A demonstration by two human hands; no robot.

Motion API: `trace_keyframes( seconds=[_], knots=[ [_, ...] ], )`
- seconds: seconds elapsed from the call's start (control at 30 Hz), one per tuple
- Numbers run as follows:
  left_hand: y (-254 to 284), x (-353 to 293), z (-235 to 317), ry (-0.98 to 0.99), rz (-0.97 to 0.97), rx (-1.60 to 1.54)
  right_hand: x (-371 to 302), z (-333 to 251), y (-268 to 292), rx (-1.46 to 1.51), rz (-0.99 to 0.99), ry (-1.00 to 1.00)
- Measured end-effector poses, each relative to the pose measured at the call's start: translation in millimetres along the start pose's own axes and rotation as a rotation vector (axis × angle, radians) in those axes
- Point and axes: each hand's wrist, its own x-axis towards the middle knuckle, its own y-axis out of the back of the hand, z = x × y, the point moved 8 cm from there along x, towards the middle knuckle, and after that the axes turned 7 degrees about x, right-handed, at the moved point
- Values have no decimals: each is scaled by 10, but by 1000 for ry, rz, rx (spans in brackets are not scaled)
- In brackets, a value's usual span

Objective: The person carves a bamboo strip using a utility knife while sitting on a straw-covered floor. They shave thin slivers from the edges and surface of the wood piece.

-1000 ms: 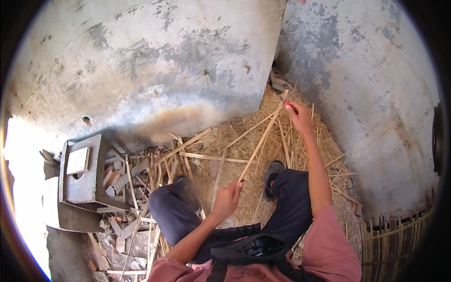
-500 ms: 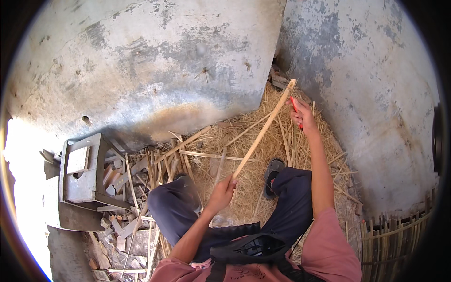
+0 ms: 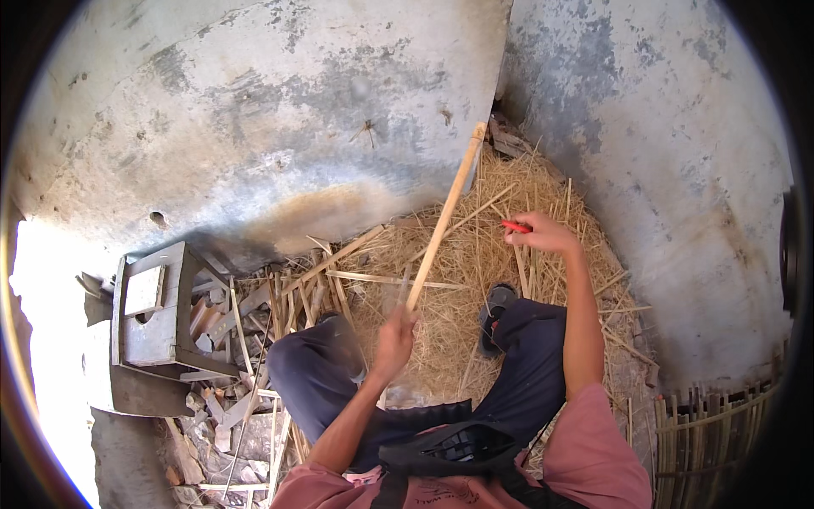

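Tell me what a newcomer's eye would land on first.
Probably the long pale strip slanting up from the left grip, above straw-like shavings. Next, the small red object in the right grip, and a stool-like grey frame at far left.

The person sits over there with the left knee (image 3: 292,366) and right knee (image 3: 545,321) bent and spread apart; the left hand (image 3: 393,343) is curled in a firm grip between them, its left forearm (image 3: 349,424) slanting inward from the body. The right hand (image 3: 543,233) reaches farther out, curled too; its wrist bends leftward above a right forearm (image 3: 583,327) stretched nearly straight ahead.
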Motion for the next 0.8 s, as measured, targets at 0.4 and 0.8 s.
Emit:
trace_keyframes(
  seconds=[0.4, 0.8],
  knots=[
    [-94, -14, 116, -49, -62, 112, -210, -329, 394, 332, 887, 174],
    [-155, -34, -124, -87, -213, 593, -179, -303, 308, 230, 884, 104]
  ],
)
